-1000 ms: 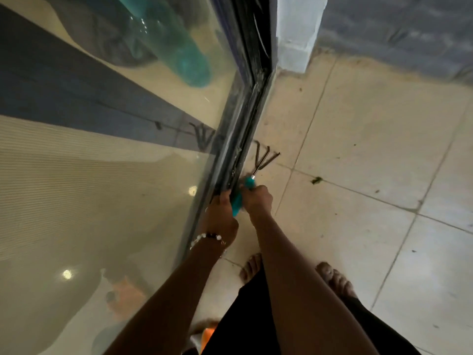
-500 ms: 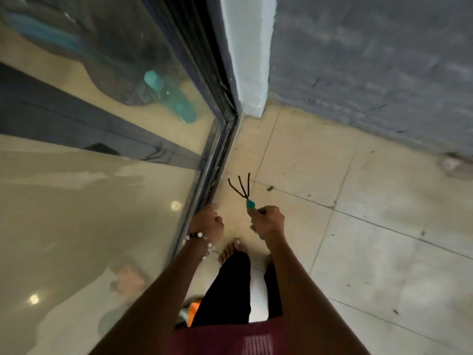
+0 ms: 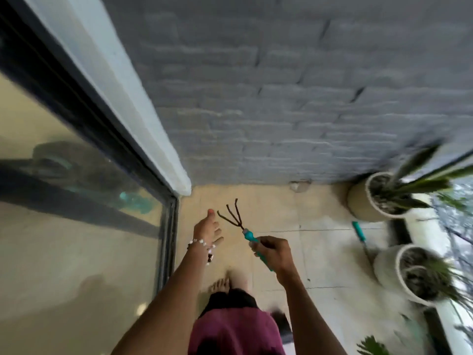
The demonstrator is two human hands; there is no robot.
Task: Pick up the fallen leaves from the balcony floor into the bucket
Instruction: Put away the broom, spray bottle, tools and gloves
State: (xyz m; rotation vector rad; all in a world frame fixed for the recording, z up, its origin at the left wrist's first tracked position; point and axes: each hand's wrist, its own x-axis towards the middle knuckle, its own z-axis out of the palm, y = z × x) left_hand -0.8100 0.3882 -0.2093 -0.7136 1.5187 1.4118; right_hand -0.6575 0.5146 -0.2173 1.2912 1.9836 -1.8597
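Right hand [image 3: 272, 257] grips rake [image 3: 236, 219] handle, prongs forward; blurry.

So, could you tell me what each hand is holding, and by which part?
The right hand grips the rake by its teal handle; the left hand holds nothing.

- Hand rake [image 3: 239, 221]: dull, dark metal prongs, teal plastic-looking handle.
- Wall [image 3: 294, 98]: rough grey-painted brick.
- Floor [image 3: 320, 252]: matt beige tile.
- Sliding door [image 3: 76, 226]: glossy reflective glass.
- Pots [image 3: 358, 201]: smooth, pale, perhaps ceramic.
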